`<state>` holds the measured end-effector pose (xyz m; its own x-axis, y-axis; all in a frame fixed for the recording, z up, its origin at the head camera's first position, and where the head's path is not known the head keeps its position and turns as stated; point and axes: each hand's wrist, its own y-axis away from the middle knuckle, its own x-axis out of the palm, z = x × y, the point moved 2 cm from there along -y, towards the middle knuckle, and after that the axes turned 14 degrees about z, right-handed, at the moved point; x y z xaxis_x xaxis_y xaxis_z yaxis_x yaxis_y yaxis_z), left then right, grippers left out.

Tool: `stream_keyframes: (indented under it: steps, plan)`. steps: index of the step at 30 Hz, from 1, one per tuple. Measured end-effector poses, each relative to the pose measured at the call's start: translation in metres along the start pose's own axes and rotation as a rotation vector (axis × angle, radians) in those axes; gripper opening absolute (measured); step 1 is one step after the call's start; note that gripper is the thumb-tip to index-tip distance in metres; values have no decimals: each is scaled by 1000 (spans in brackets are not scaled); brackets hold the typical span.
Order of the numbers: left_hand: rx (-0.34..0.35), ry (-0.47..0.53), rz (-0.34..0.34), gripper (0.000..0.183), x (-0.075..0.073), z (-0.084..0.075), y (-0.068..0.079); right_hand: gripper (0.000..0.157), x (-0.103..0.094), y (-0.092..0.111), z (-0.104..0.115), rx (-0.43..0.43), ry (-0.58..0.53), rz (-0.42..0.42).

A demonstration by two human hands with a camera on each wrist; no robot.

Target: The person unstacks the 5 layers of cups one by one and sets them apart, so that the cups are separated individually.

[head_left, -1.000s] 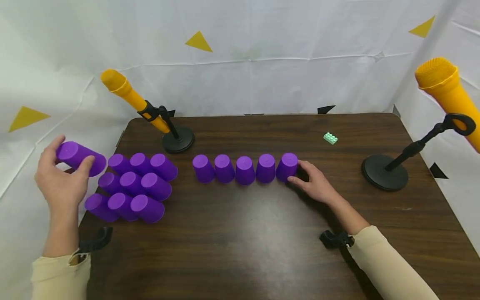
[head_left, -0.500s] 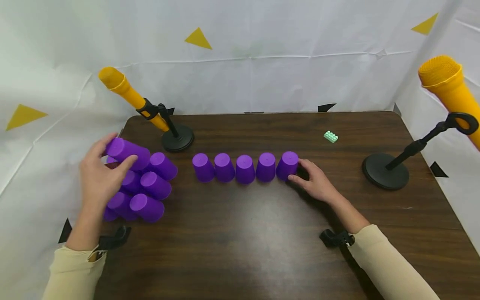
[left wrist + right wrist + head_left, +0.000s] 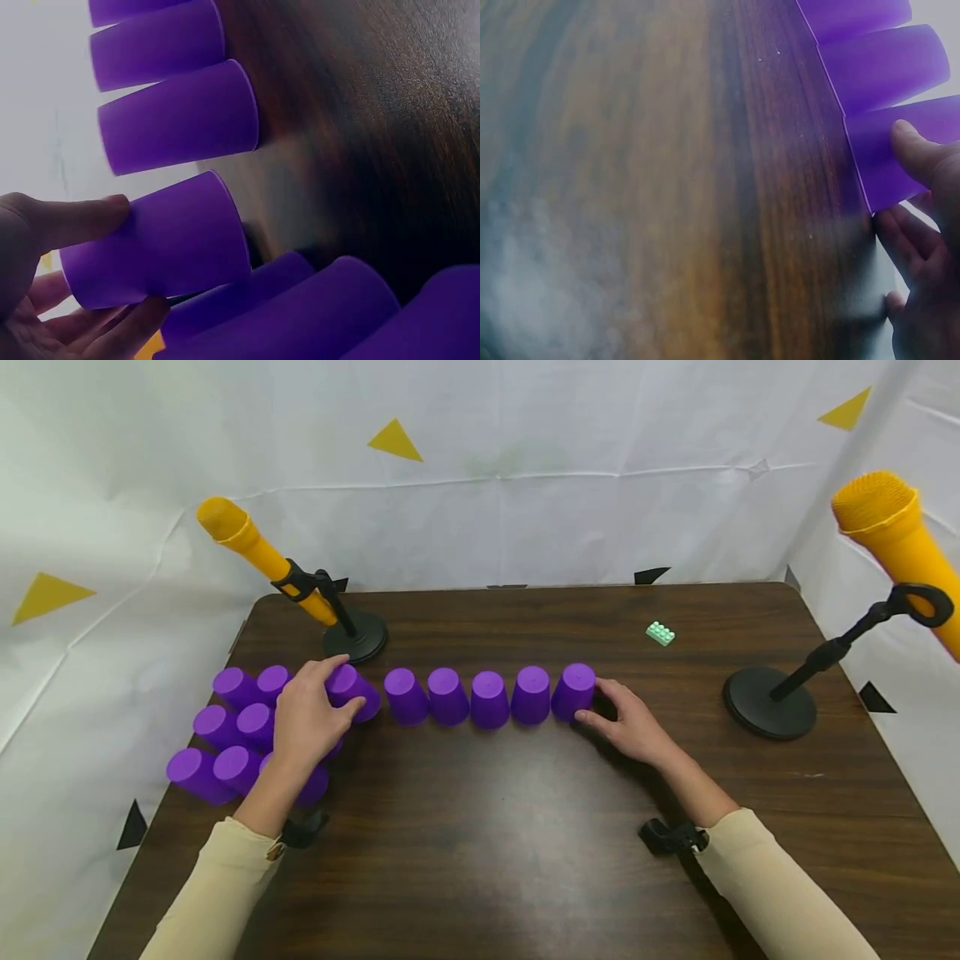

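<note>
A row of upside-down purple cups stands across the middle of the table in the head view. At its left end my left hand pinches another upside-down purple cup between thumb and fingers. In the left wrist view, a gap shows between this held cup and the nearest row cup. My right hand holds the row's rightmost cup, thumb on its near side and fingers behind. More upside-down cups stand grouped at the left, partly hidden by my left hand and forearm.
A yellow microphone on a black stand is behind the left cups. Another yellow microphone on a stand is at the right. A small green toy brick lies toward the back of the brown table.
My left hand has carried its cup rightward, from left of the grouped cups, across them, to the row's left end. The right hand has stayed at the rightmost cup.
</note>
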<state>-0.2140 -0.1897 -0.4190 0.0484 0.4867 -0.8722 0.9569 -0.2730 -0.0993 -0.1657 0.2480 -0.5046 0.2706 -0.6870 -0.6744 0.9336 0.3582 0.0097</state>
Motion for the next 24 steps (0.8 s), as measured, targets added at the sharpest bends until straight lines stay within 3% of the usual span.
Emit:
stream_keyframes:
  steps: [6,13,19,24]
  plan:
    - [21,-43,58,64,14,1,-8,56,-1,0,1,2,-7,7]
    - [30,-67,59,64,23,3,-10,54,2,0,2,-14,-2,-1]
    - [38,-81,72,67,23,4,-9,53,2,1,3,-22,-11,-8]
    - [58,-87,63,70,13,-5,-6,53,1,1,4,-11,-10,-8]
